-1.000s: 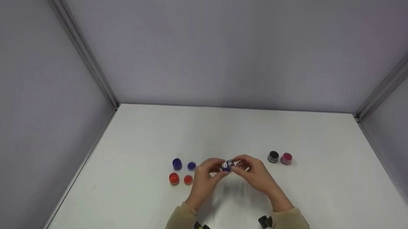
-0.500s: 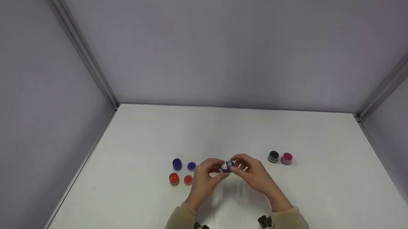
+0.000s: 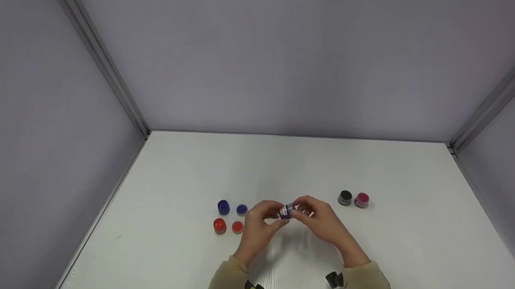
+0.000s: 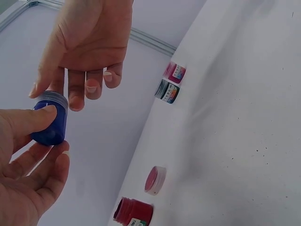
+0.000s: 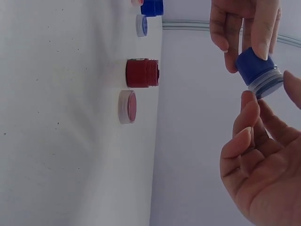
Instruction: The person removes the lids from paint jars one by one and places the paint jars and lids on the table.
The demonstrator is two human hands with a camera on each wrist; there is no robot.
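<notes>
Above the middle of the white table point(image 3: 366, 256), both hands meet on a small blue jar point(image 3: 285, 211). My left hand point(image 3: 275, 213) grips its blue body point(image 4: 49, 127) between thumb and fingers. My right hand point(image 3: 301, 210) comes from the other side, and its thumb and fingers curl round the jar's clear ribbed lid point(image 5: 267, 83) point(image 4: 52, 98). The jar is held tilted, clear of the table.
To the left stand a blue jar point(image 3: 223, 207) with its lid point(image 3: 241, 209) beside it, and a red jar point(image 3: 219, 225) with its lid point(image 3: 237, 227). At the right are a black jar point(image 3: 345, 197) and a pink jar point(image 3: 361, 200). Grey walls enclose the table.
Both hands stay almost in place on the blue jar. It has dipped very slightly, and the right fingers have shifted a little around the lid.
</notes>
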